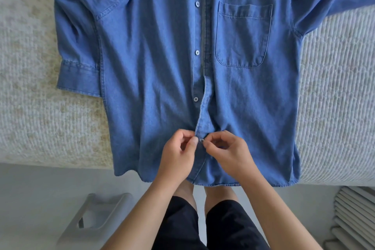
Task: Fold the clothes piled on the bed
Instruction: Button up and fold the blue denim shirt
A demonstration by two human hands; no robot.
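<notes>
Pale quilted bedding [44,119] covers the bed, and a blue denim shirt [154,79] lies front-up across it, its hem hanging just over the bed's near edge. Near that hem, on the placket, both hands meet. The left hand [178,154] pinches the button-side edge with curled fingers; the right hand [229,152] closes its grip on the opposite edge, where a small button [202,140] shows between the fingertips. Three buttons farther from the hem sit unfastened, and the placket gapes there.

The likely slip is the button popping back out of its hole, since the cloth bunches and puckers just beyond the hands. Pulling the two edges apart rather than together would cause it. A harder tug toward the hem could also drag the shirt off the bed, because nothing weighs it down.

Beside the shirt's left sleeve, and on the pocket [243,34] side, open bedding leaves room for folding. Below the hem, a grey stool [95,217] and a radiator [353,217] crowd the floor.
</notes>
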